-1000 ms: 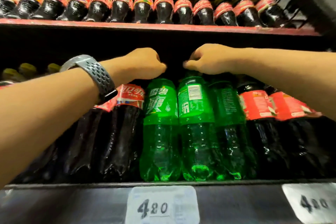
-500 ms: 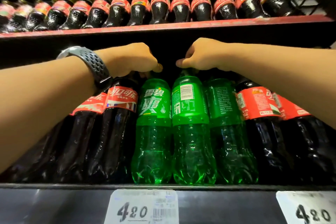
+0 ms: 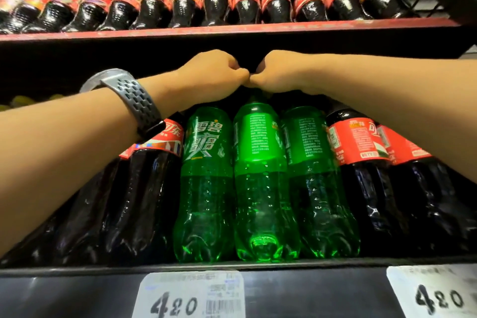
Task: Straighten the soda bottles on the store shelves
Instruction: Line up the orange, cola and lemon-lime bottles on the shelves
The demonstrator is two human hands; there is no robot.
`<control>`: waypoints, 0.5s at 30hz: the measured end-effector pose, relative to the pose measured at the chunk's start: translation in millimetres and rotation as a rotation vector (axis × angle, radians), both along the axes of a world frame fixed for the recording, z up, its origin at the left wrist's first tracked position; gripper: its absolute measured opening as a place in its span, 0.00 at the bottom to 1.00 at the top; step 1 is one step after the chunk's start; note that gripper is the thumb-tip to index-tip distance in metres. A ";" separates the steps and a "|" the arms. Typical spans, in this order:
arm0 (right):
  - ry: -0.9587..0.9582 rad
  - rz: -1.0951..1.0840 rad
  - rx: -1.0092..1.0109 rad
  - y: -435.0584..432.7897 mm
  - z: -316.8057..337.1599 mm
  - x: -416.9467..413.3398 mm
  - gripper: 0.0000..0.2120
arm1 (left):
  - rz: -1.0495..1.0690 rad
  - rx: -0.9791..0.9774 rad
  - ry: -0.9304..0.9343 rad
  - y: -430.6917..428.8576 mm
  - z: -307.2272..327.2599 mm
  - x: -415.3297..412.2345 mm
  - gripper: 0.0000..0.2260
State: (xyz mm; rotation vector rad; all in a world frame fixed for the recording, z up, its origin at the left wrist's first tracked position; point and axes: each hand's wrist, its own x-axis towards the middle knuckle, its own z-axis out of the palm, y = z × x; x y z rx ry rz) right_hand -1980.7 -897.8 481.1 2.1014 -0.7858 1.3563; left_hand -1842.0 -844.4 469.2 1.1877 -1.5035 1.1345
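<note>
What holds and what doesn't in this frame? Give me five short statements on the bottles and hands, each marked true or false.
1. Three green bottles stand together on the lower shelf. True.
2. All three show their front logo. False: only the left green bottle does; the other two show fine print.
3. The watch band sits on the right wrist. False: it is on the left wrist.
4. The left hand and right hand touch each other above the middle green bottle. True.
5. The upper shelf holds green bottles. False: it holds dark cola bottles with red labels.
</note>
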 end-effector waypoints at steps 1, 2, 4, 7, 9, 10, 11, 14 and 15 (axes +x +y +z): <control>-0.010 0.040 0.020 -0.4 0.8 -4.8 0.18 | -0.016 0.029 0.018 -1.4 1.8 -2.8 0.15; -0.029 0.077 0.041 -0.4 1.1 -10.8 0.16 | -0.032 0.058 0.036 -3.1 3.3 -5.2 0.17; -0.057 0.069 0.048 -0.8 1.6 -23.9 0.12 | -0.018 0.088 0.041 -5.9 5.8 -8.9 0.19; -0.033 -0.145 -0.025 -2.2 1.2 -43.5 0.13 | 0.089 0.051 0.007 -10.2 6.6 -15.9 0.22; 0.016 -0.162 0.062 -5.8 0.0 -53.6 0.13 | 0.129 0.017 0.016 -13.5 5.0 -20.3 0.24; 0.036 -0.129 0.117 -8.5 -0.6 -57.3 0.12 | 0.130 0.007 0.028 -15.0 3.8 -22.9 0.24; 0.051 -0.091 0.155 -10.9 -1.7 -59.7 0.12 | 0.121 0.000 0.042 -16.1 3.0 -25.0 0.24; 0.066 0.009 0.182 -17.8 0.1 -64.3 0.12 | 0.068 0.017 0.107 -16.7 2.9 -30.2 0.21; 0.061 0.011 0.177 -18.5 -0.1 -65.0 0.12 | 0.039 0.035 0.135 -16.0 3.4 -31.4 0.20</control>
